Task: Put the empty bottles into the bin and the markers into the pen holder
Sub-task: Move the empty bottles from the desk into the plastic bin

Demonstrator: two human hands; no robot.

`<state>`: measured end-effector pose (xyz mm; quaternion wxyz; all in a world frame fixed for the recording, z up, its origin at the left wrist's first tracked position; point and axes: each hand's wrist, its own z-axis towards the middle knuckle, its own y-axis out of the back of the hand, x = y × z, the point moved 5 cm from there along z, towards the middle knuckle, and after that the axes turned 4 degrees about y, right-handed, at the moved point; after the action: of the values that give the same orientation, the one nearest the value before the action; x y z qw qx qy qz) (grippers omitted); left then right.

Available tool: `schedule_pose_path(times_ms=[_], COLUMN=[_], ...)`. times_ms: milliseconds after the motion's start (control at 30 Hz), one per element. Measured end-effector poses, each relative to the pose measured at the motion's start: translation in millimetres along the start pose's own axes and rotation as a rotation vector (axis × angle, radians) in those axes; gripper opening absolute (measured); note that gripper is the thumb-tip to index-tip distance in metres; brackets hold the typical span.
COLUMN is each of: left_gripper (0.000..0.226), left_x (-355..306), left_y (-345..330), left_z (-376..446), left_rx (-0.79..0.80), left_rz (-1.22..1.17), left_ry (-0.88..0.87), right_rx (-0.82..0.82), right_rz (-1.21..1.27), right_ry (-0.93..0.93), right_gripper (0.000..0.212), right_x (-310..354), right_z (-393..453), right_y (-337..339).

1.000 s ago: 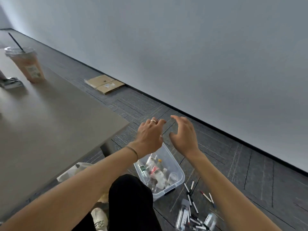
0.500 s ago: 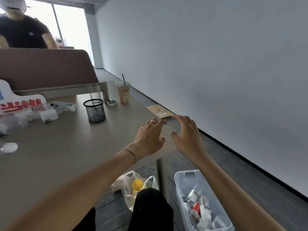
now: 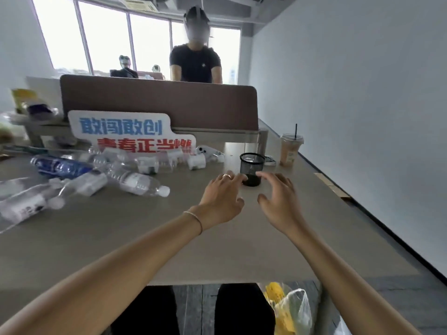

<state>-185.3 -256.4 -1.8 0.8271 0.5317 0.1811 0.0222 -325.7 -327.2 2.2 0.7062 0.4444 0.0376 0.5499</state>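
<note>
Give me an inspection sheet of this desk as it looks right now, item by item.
Surface: grey table, near half bare.
Job's things: empty bottles lying on their sides at left, among them a clear bottle and a blue-label bottle; black mesh pen holder upright, looks empty; no markers or bin in view.
Clutter: iced drink cup with straw, white sign, small white containers.
Grippers: left hand and right hand open, holding nothing, either side of the holder.
Cables: nothing seen.
Surroundings: brown divider, person in black behind it, plastic bag on the floor.
</note>
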Motion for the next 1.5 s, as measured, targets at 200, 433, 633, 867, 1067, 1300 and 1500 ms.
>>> schedule_pose_path(times_ms=[200, 433, 633, 867, 1067, 1300, 1500], left_gripper=[0.058, 0.061, 0.070, 0.075, 0.067, 0.063, 0.074], left_x=[92, 206, 273, 284, 283, 296, 354], left_y=[54, 89, 80, 50, 47, 138, 192], left_z=[3, 0, -6, -1, 17, 30, -43], left_rx=[-0.070, 0.000, 0.192, 0.196, 0.028, -0.344, -0.366], left_rz=[0.063, 0.291, 0.518, 0.502, 0.400, 0.256, 0.352], left_ry=[0.157, 0.336, 0.326, 0.259, 0.259, 0.365, 0.556], right_rx=[0.079, 0.199, 0.256, 0.288, 0.253, 0.288, 0.344], right_rz=[0.065, 0.115, 0.160, 0.120, 0.084, 0.075, 0.114], right_ry=[0.128, 0.230, 0.277, 0.317, 0.374, 0.499, 0.580], right_gripper=[0.059, 0.057, 0.055, 0.055, 0.055, 0.057, 0.052], right_x=[55, 108, 136, 145, 161, 216, 273], right_z=[60, 105, 127, 121, 119, 114, 104], right_y=[-58, -133, -175, -194, -183, -183, -226])
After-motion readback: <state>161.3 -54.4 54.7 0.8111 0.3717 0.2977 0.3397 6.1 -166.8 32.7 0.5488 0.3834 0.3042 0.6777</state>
